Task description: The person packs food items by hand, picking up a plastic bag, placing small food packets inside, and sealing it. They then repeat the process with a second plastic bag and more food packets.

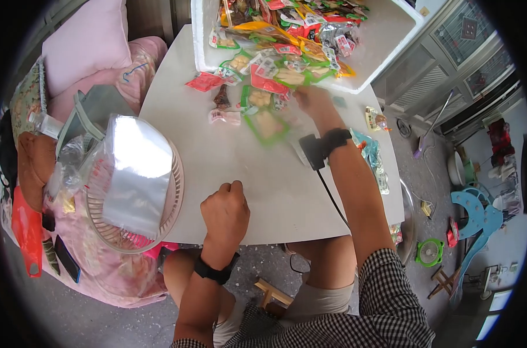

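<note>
My left hand (226, 213) is a closed fist above the table's near part, with nothing seen in it. My right hand (317, 105) is beside the food packets at the styrofoam box's near edge; its fingers are blurred, and I cannot tell whether they hold anything. A motion-blurred green-edged packet (267, 126) lies left of it, below another green-edged packet (257, 98). Farther left are a red packet (205, 82), a dark brown packet (222, 97) and a pale pink one (224, 117). The white styrofoam box (391, 49) holds many colourful packets.
Clear plastic bags (137, 200) lie on a round basket (178, 203) at the left. More packets (371, 153) are beside my right forearm, which has a black strapped device with a cable. A pink pillow (86, 43) is at upper left, a green fan (429, 253) at right.
</note>
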A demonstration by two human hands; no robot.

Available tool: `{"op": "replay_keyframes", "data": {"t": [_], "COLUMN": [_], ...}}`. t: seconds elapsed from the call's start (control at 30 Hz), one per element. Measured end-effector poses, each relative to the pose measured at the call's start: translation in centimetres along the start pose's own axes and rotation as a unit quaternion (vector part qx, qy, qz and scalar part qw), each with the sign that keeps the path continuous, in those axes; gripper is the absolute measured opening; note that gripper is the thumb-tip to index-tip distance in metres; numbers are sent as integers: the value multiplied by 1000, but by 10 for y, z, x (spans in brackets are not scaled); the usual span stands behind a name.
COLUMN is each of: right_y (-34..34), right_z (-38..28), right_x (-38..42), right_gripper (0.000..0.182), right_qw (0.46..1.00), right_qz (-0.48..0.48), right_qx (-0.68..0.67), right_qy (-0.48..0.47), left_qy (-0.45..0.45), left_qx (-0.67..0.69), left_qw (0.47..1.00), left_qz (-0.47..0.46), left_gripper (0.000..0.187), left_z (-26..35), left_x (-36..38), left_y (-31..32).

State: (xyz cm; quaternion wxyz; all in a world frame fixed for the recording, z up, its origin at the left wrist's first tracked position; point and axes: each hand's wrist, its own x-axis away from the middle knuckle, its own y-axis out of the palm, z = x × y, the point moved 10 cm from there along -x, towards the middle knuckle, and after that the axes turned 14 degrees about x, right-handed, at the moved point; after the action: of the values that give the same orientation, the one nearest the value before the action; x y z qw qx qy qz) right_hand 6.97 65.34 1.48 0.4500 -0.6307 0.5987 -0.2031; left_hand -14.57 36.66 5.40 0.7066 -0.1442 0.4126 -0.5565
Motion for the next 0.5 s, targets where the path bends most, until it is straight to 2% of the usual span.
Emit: {"op": "replay_keyframes", "data": {"t": [0.07,0.13,0.17,0.23,0.3,0.33,0.37,0.43,0.5], "right_y": [-4,-11,-18,-53,-71,-81,-87,-97,-101], "right_z": [17,24,22,-8,-10,-11,-8,0,0], "right_x": [20,52,70,107,126,133,140,154,153], "right_gripper": [17,12,11,13,12,11,13,17,24], "right_qw": [995,974,960,943,943,942,933,912,918], "right_qz": [-17,-55,-59,-22,38,68,85,117,105], "right_qx": [-97,-191,-226,-249,-262,-267,-293,-343,-375], "right_qy": [20,113,156,220,202,192,192,192,69], "left_qy": [3,-26,-41,-45,-48,-33,-18,2,7], "left_qx": [-3,-1,0,-6,-6,-5,-3,7,22], "left_qw": [1000,1000,999,999,999,999,1000,1000,999], "left_qz": [6,-8,-16,-15,-11,2,15,30,36], "left_gripper": [14,10,14,14,14,8,3,5,3], "left_z": [-2,-8,-11,-14,-16,-14,-13,-10,-9], "left_x": [2,3,4,5,5,5,6,6,6], "left_y": [0,-1,-1,-4,-6,-8,-10,-13,-13]}}
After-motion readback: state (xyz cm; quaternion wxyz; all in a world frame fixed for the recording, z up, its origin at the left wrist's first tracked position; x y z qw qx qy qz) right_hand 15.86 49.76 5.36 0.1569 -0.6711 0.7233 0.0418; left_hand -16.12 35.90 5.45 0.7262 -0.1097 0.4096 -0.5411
